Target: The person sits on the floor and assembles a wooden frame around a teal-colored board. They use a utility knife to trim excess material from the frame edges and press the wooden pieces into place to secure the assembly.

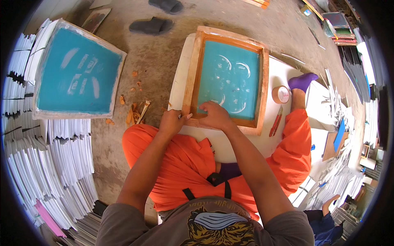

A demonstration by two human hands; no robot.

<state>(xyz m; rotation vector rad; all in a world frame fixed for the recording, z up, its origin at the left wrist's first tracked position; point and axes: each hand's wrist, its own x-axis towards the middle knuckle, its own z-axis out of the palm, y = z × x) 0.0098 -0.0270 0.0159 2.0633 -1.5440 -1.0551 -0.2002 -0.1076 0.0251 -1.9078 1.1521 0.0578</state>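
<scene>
A wooden screen printing frame (pixel 264 90) with blue-green mesh (pixel 230 76) lies in front of me on a white board (pixel 180 88). Pale curved marks show on the mesh. My left hand (pixel 172 122) is closed around the frame's near left corner, its thumb reaching onto the wood. Beside it, my right hand (pixel 215 116) bends over the near bar, fingers curled at the mesh's inner edge and thumb on the wood; part of its grip is hidden. Brown glossy strips line the frame's inside. To the right sit a roll of brown tape (pixel 280 94) and a red cutter knife (pixel 276 122).
Another blue-green screen (pixel 78 74) leans on stacks of white sheets (pixel 45 160) at left. Crumpled brown tape scraps (pixel 133 115) lie on the floor. Dark slippers (pixel 152 26) are at the far side. Paper piles (pixel 342 186) and another person's arm (pixel 328 205) appear at right.
</scene>
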